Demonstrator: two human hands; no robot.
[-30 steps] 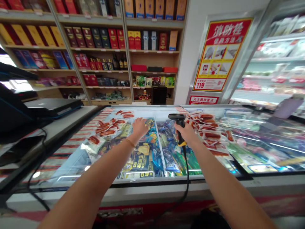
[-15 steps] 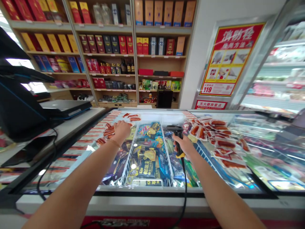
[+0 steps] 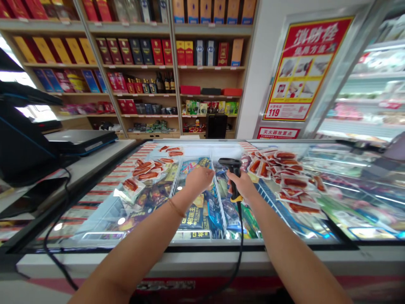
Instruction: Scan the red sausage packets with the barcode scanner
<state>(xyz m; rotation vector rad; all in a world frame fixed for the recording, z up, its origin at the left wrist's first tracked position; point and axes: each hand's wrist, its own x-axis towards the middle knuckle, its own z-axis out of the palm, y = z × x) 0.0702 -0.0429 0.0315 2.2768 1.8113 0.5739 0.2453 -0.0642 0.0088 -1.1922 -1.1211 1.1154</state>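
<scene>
A: Got how far?

B: Judged approx. midway. Found vac-packed sausages in 2 lots on the glass top (image 3: 198, 147): smaller left lot (image 3: 145, 171), bigger right pile (image 3: 286, 181), overlapping. Couldn't tell done vs. left pack by pack; presumed some left, w/ scanner in hand.

A: Checked hands?

B: Yep. Saw L hand (image 3: 199, 179) curled in, fist-like, above the middle basket, betw. lots, no pack visible in it. Couldn't tell re: anything small pinched, or contact w/ glass. Saw R hand (image 3: 244, 185) wrapped round the barcode scanner (image 3: 234, 168), head up, handle down, just beside right pile. Noted cable (image 3: 239, 249) hanging over the front.

A: Logged surface + room?

B: Logged chest freezer (image 3: 202, 259), wire baskets (image 3: 220, 207) w/ bagged frozen goods (image 3: 196, 215) under glass. Put weighing scale (image 3: 80, 141) on counter at left, shelving (image 3: 209, 29) w/ gift boxes at back, fire-hydrant poster (image 3: 308, 69) on wall, refrigerated display (image 3: 363, 101) far right, blurred.
</scene>
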